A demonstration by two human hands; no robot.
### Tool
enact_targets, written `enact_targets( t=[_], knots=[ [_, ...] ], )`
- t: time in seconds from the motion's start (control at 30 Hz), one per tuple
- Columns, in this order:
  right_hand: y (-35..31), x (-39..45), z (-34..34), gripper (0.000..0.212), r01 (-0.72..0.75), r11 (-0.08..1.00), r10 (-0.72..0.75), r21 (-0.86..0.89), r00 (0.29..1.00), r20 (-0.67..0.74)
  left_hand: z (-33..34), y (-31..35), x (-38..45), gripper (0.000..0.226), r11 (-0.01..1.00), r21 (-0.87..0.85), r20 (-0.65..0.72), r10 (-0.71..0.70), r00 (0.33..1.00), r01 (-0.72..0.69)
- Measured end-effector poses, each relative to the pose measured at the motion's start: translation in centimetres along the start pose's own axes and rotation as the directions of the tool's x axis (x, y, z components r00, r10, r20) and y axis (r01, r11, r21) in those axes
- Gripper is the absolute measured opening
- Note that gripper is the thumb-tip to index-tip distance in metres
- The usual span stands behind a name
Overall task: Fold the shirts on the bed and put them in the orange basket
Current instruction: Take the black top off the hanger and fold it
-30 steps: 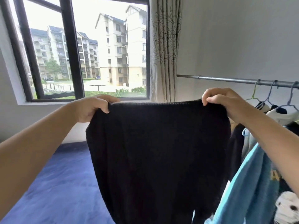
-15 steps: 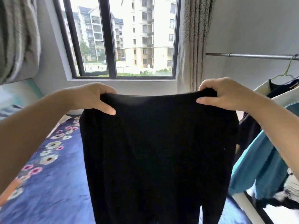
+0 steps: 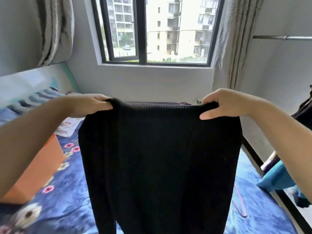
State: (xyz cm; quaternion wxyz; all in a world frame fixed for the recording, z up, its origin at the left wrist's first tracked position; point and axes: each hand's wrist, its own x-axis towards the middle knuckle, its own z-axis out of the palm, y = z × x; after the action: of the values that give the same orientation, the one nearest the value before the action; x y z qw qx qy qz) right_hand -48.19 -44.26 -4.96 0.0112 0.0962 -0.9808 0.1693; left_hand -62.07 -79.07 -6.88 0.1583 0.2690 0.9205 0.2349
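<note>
One bed (image 3: 64,208) is seen below, covered by a blue sheet printed with pink and white flowers, and it fills the lower part of the view from the left edge to the dark frame rail on the right. One window (image 3: 155,31) with a black frame is set in the far wall, and two grey curtains are counted, one (image 3: 52,27) bunched at the upper left and one (image 3: 231,43) hanging at the right of the glass. One black knitted shirt (image 3: 158,166) is held up in the air above the bed, spread flat and facing the camera, its ribbed top edge stretched level between the two hands and its body hanging straight down past the bottom edge of the view. One orange basket (image 3: 37,168) is seen standing on the bed at the left, partly hidden behind the left forearm and well apart from the shirt. One metal clothes rail (image 3: 283,37) is seen at the upper right. One turquoise garment (image 3: 278,179) is seen at the right edge under the right forearm. The left hand (image 3: 87,105) is curled round the shirt's top left corner, and the right hand (image 3: 224,103) is pinching the top right corner, thumb in front. One pink wire hanger (image 3: 240,205) is laid on the sheet at the lower right, only partly in view.
</note>
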Motion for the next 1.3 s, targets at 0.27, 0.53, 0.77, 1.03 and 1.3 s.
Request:
enact_targets(
  t=[0.27,0.53,0.77,1.03,1.3],
  knots=[
    [-5.9,5.5,4.5,0.015,-0.101,0.993,0.087,0.068,0.979,0.186,-2.2,-6.8,-2.5,0.049,0.982,-0.187,0.227,0.060,0.972,-0.017],
    [-10.1,7.8,9.1,0.028,-0.238,0.947,0.064,0.217,0.799,0.598,-3.3,-13.2,-4.0,0.056,0.968,-0.235,0.466,0.032,0.884,0.089],
    [-10.0,11.6,8.6,0.031,-0.239,0.866,-0.010,0.439,0.870,0.494,-5.9,-16.2,-3.0,0.046,0.918,-0.367,0.444,0.034,0.895,0.147],
    [-5.1,23.4,13.2,0.005,-0.340,0.809,0.090,0.479,0.878,0.471,-6.2,-23.2,6.5,0.055,0.830,-0.462,0.364,-0.145,0.920,0.313],
    [4.1,37.5,24.8,0.025,-0.425,0.796,0.322,0.431,0.901,0.292,-0.5,-32.6,21.8,0.029,0.872,-0.347,0.238,-0.274,0.932,0.345]
  ],
)
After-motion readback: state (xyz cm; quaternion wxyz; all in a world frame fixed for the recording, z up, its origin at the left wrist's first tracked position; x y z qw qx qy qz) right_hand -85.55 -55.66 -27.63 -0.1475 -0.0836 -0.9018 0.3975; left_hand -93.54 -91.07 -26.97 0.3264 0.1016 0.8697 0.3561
